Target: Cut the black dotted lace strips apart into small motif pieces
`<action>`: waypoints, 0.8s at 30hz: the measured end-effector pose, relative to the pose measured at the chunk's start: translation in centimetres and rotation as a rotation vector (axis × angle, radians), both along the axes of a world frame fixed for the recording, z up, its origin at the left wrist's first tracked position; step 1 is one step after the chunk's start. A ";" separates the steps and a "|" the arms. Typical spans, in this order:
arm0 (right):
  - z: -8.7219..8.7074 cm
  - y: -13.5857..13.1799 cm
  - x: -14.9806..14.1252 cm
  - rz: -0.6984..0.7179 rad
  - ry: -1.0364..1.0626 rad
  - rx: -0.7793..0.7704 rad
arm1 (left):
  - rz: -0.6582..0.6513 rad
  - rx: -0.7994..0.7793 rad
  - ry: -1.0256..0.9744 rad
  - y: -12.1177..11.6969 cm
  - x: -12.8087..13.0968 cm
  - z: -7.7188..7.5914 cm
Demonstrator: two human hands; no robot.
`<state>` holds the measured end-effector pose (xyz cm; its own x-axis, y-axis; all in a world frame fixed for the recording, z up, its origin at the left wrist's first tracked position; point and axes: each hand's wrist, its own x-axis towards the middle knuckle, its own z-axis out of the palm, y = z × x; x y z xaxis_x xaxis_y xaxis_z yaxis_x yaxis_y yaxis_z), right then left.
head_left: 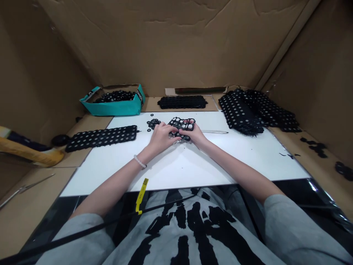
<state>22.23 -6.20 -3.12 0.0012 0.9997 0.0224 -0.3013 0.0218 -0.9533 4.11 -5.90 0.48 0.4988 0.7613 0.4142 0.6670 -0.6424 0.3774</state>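
Note:
A black perforated rubber sheet (182, 124) with round holes lies on the white board (193, 165) at mid-table. My left hand (160, 135) grips its near left edge, fingers curled over it. My right hand (193, 133) pinches its near right edge, thumb on top. A small cluster of loose black rings (153, 123) lies just left of the sheet, beside my left hand.
A long black perforated strip (102, 137) lies at the left. A teal box (114, 101) of black rings stands back left. More black sheets are stacked at back centre (182, 102) and right (256, 110). A thin metal tool (215, 131) lies beside my right hand. Cardboard walls enclose the table.

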 end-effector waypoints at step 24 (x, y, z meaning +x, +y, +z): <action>-1.4 0.6 -0.1 -0.016 -0.071 -0.154 | 0.364 0.121 -0.168 4.1 -4.3 -0.3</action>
<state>22.18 -5.58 -4.47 0.0208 0.9912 -0.1304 -0.2336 -0.1220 -0.9647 -0.22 -1.80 0.18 0.1241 0.8160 0.5646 0.7941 -0.4228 0.4365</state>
